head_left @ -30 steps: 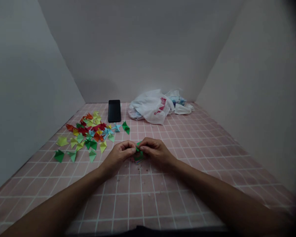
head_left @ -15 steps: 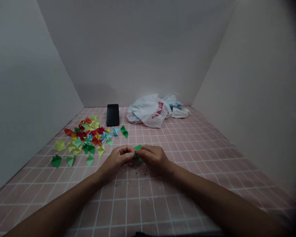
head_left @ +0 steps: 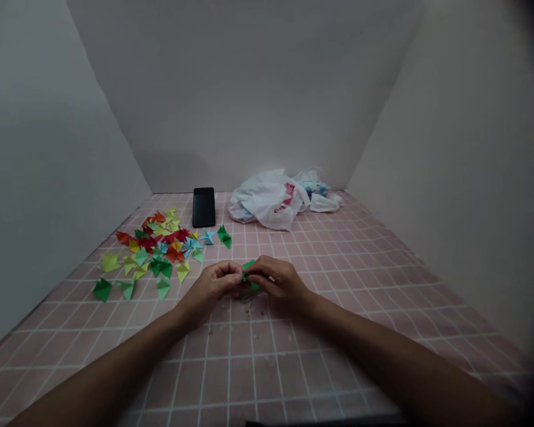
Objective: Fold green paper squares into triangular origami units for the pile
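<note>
My left hand (head_left: 213, 283) and my right hand (head_left: 278, 281) meet over the middle of the pink tiled surface (head_left: 320, 284). Both pinch a small piece of green paper (head_left: 248, 265) between their fingertips. Part of the paper pokes up above the fingers, and more green shows just below them; the rest is hidden. Under the hands lie some small dark crumbs. A spread of folded paper pieces (head_left: 155, 249) in green, yellow, red, orange and blue lies to the left of my left hand.
A black phone (head_left: 203, 207) lies flat near the back wall. A crumpled white plastic bag (head_left: 271, 201) with red print sits to its right. Grey walls close in the surface at the left, back and right.
The view tilted between the first frame and the second, so everything sits lower in the picture. The fingers have shifted slightly on the green paper; the hands stay together in the same spot.
</note>
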The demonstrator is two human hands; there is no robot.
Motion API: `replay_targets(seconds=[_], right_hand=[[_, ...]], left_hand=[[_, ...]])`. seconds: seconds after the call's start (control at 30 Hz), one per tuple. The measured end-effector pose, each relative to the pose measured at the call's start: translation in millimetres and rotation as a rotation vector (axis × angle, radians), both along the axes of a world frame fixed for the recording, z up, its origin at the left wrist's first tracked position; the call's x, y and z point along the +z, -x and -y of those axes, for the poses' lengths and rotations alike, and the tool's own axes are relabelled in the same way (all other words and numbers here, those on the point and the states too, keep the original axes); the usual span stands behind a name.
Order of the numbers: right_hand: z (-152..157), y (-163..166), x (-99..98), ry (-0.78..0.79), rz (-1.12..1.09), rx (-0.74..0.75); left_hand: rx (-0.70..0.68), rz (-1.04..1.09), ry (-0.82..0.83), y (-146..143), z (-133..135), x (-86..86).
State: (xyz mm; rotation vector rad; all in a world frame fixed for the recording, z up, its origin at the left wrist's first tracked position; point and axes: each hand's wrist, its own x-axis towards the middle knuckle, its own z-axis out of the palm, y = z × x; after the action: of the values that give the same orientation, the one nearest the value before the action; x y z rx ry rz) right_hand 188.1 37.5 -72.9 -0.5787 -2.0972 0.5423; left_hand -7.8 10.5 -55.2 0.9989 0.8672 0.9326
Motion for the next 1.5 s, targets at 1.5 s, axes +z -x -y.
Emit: replay_targets(seconds=[1.5], right_hand=[[15.6, 13.9, -2.5, 0.667, -0.284, -0.003]], left_hand=[[0.257, -0.075, 0.062, -3.7, 4.3, 2.4]])
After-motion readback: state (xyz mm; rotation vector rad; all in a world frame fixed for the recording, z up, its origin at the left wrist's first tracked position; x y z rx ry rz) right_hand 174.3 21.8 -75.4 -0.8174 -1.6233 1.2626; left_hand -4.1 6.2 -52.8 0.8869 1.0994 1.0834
